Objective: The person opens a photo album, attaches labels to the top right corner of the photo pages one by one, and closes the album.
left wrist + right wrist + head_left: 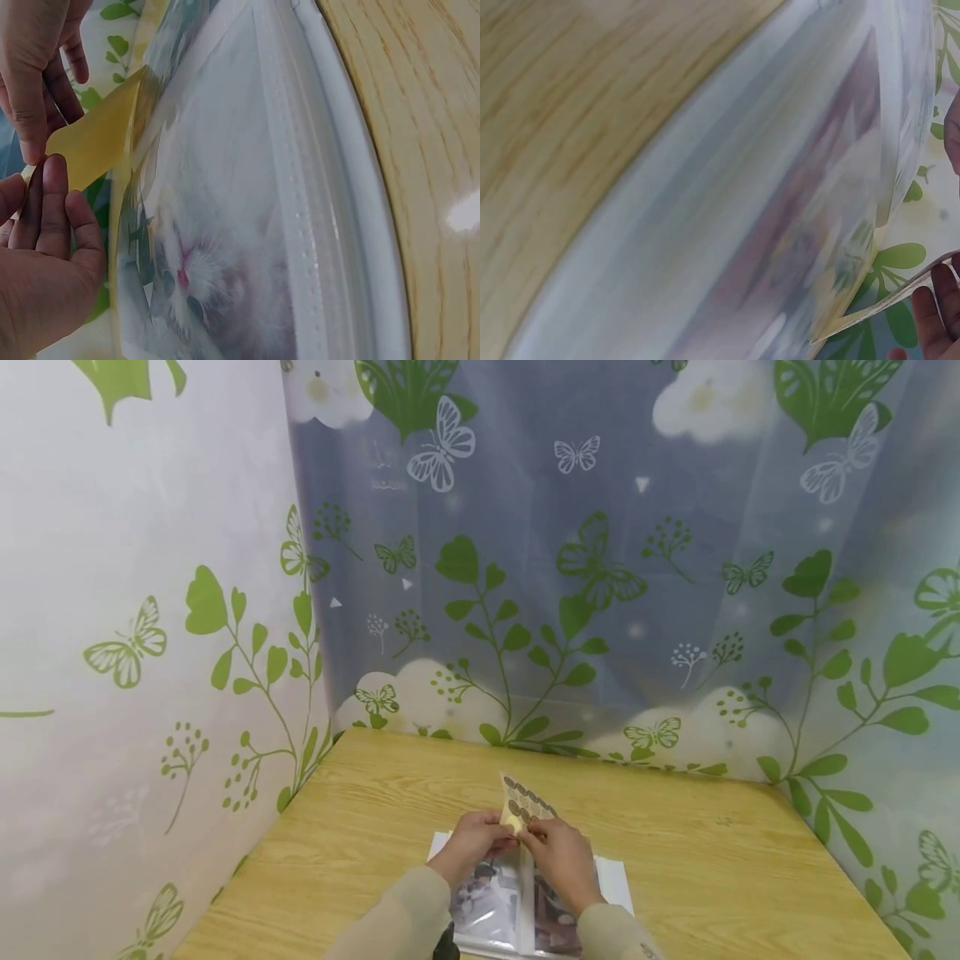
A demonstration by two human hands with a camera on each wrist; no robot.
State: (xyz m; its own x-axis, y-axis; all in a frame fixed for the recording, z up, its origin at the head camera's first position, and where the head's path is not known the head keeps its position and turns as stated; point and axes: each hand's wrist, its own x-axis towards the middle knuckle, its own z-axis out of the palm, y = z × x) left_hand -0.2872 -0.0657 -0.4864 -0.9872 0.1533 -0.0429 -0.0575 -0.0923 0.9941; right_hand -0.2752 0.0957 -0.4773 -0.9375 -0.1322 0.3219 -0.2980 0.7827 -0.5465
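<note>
pinching a small sheet of round stickers [531, 800] by its near edge, between thumb and fingertips of the left hand [478, 839] and of the right hand [562, 858], close together. holding it raised and tilted, just beyond the fingers, above an open photo album [527, 914] with clear sleeves on a wooden table [360, 835]. showing a plain yellow back from the left wrist view.
</note>
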